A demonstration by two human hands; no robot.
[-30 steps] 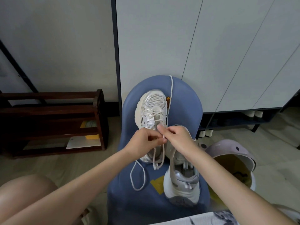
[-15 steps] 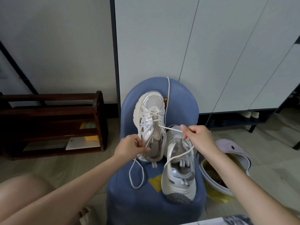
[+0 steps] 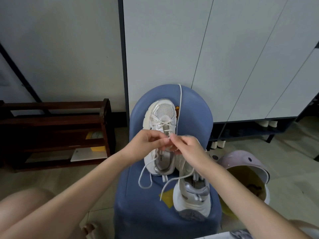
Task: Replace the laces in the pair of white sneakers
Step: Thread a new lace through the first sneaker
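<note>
Shelving of dark wood stood at the far left against the wall, a yellow item on its middle tier.

Moving right, our left hand met our right hand above the blue stool. Half a second earlier we had them apart, the right drawing a strand out sideways; now both had closed back in over the left sneaker, so we judged 1 crossing was pulled snug and the next eyelet was being started. Both hands pinched the white lace between thumb and fingertips, the tip showing just between them.

That sneaker lay toe away from us on the stool, mesh toe and silver overlays, with about 2 crossings threaded near the toe and the upper eyelets not yet laced. 1 loose loop trailed over its left side onto the seat. Another strand ran up past the toe and over the stool's far edge.

Touching its right side lay the right sneaker, heel toward us, a slack strand draped across it; how far it was laced we could not tell.

Farthest right sat a lilac bin with its lid raised.
</note>
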